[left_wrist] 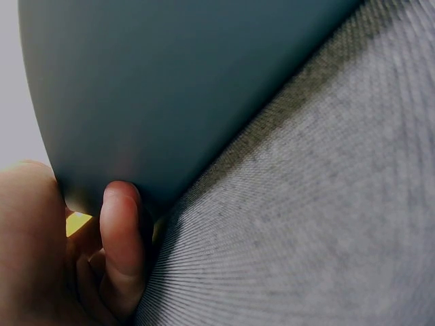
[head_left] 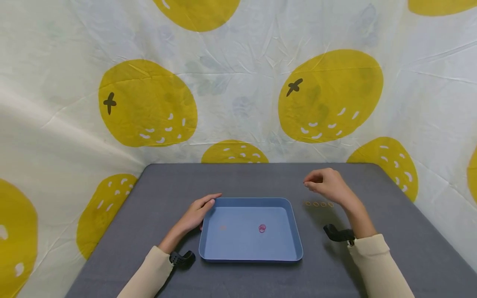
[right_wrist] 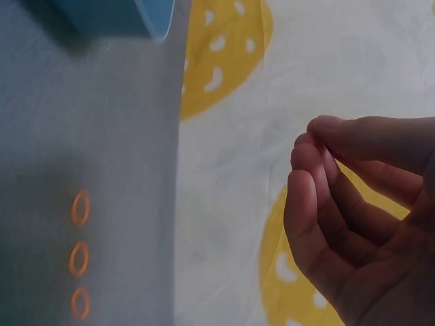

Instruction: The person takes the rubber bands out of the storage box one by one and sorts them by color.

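At the far left corner of a blue tray [head_left: 246,256], my left hand [head_left: 196,212] grips the wall, with the thumb near the rim. The left wrist view shows a fingertip [left_wrist: 121,197] pressed against the tray's outer wall. Inside the tray lie pinkish-red rubber bands [head_left: 262,228] in a small heap and a faint orange band [head_left: 222,227]. My right hand [head_left: 326,184] is raised over the table, right of the tray. Its thumb and fingertips come together, and nothing shows between them. Below that hand, several small orange rubber bands [right_wrist: 79,259] lie in a row on the table.
A grey cloth covers the table [head_left: 179,182]. Behind and beside it hangs a white curtain [head_left: 238,103] printed with yellow fruit. Both wrists wear black camera mounts [head_left: 337,233], close above the table.
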`<state>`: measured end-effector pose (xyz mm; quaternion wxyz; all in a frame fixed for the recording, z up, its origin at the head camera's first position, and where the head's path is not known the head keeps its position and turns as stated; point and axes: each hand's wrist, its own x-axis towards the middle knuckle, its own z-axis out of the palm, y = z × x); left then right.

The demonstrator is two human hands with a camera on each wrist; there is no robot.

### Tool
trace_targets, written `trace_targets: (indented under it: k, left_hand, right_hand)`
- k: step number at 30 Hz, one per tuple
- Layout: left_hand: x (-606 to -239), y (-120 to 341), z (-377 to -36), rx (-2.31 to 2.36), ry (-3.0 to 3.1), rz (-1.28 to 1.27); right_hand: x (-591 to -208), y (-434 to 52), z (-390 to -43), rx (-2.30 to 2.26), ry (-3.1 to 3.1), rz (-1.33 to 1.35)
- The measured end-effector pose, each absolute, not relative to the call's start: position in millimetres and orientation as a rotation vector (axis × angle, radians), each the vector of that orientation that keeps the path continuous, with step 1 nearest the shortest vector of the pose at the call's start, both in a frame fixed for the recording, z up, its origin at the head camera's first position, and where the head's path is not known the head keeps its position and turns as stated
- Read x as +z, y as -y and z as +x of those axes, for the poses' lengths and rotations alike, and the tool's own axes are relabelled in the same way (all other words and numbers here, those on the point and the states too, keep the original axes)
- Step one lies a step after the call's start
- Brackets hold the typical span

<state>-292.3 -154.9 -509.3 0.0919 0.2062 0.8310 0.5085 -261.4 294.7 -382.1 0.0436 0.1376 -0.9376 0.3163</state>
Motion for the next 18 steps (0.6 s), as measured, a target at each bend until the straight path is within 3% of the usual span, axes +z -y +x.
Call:
trace_targets:
  k: [18]
  left_hand:
    - [-509,154,-292,1.514,-2.467,0.615]
  right_hand:
    - [-366,-199,-277,1.004,2.871,0.771]
